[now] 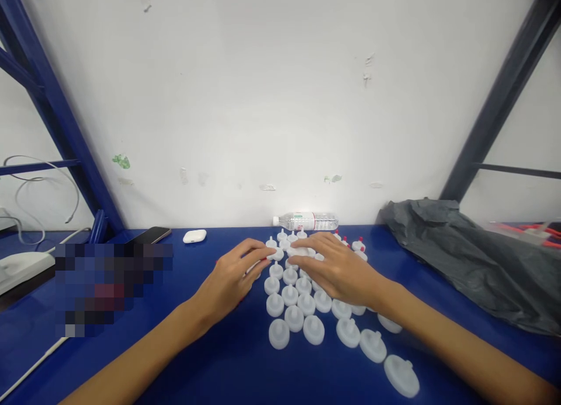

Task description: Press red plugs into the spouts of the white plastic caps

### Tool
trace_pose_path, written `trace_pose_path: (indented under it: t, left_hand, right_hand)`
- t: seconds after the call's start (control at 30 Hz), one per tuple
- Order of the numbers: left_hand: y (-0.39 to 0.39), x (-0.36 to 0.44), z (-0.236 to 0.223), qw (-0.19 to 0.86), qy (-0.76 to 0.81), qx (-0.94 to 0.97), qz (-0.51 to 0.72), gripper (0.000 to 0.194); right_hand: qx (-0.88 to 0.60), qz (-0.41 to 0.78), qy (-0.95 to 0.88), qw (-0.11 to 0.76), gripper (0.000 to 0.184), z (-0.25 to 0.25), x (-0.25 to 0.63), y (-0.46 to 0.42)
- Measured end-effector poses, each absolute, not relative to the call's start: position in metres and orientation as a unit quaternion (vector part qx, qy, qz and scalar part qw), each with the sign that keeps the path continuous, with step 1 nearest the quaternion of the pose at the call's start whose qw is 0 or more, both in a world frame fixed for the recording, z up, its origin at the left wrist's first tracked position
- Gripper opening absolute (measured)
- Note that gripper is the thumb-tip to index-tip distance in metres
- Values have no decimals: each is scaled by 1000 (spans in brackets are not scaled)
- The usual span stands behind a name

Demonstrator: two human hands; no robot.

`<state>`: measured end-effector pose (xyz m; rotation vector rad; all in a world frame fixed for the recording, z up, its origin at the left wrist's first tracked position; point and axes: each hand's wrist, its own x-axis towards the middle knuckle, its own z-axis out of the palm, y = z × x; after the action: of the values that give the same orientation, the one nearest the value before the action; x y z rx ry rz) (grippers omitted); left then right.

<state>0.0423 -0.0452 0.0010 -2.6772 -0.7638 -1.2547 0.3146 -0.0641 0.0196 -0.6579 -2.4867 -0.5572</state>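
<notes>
Many white, translucent round lids with short spouts (290, 295) stand in loose rows on the blue table, spouts mostly up. My left hand (239, 270) is at their left edge, thumb and fingers closed together, a small red cap (266, 259) partly showing at the fingertips. Bits of red peek out around this hand, mostly hidden. Over the rows, my right hand (335, 265) has thumb and fingers around a white spouted lid (302, 252); its fingers partly cover that lid. Several lids at the back right carry red caps (360, 241) on their spouts.
A clear water bottle (307, 221) lies along the wall. To the left are a white earbud case (194, 236), a phone (151, 235) and a white cable (39, 361). A grey plastic bag (456, 265) covers the right side. Blue frame posts (56, 101) flank the table.
</notes>
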Motion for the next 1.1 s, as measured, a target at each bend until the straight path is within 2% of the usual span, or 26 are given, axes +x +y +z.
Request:
trace_pose_path:
  t: [0.17, 0.53, 0.73, 1.1]
  left_hand:
    - [-54, 55, -3, 64, -197, -866, -455, 23]
    - [-55, 58, -5, 85, -164, -866, -465, 25]
    - [-57, 61, -5, 69, -158, -873, -456, 24]
    - [-58, 61, -4, 56, -163, -870, -463, 21]
  right_hand:
    - [-231, -216, -920, 232, 36, 20, 309, -70]
    - [-208, -220, -921, 244, 32, 17, 306, -70]
    - [-198, -222, -920, 255, 24, 15, 307, -67]
    - [-189, -224, -918, 267, 22, 17, 303, -71]
